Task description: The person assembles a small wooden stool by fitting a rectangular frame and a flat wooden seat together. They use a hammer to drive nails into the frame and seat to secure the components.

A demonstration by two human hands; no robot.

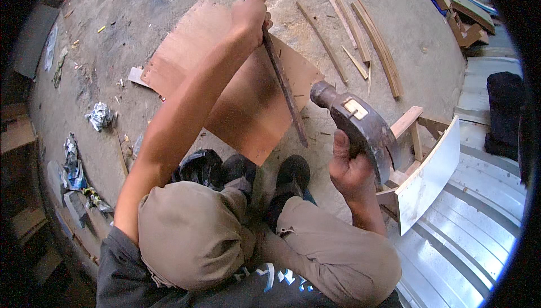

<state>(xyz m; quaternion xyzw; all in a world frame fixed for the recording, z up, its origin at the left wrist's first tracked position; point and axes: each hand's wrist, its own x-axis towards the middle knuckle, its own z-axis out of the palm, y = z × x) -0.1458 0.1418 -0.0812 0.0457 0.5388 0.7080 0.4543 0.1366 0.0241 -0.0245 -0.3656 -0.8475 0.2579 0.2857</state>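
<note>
My left hand [252, 16] reaches out over a brown plywood sheet [248, 105], closed around the upper part of a long, dark, narrow strip [283, 83]. I cannot make out whether that strip is wood or metal. Its lower end slants toward me, past the sheet's right side. To the right, my right hand [354, 167] grips a claw hammer [366, 122], held up with its dark metal head uppermost. A light piece of the handle end shows in the top of the head. The rest of the handle is hidden behind head and hand.
Several wooden strips [380, 49] lie on the concrete floor beyond the hammer. A wooden frame with a white panel [428, 175] stands at the right by corrugated metal sheets [473, 212]. Crumpled foil [100, 115] and scraps lie at the left. My shoes [293, 173] are near the plywood.
</note>
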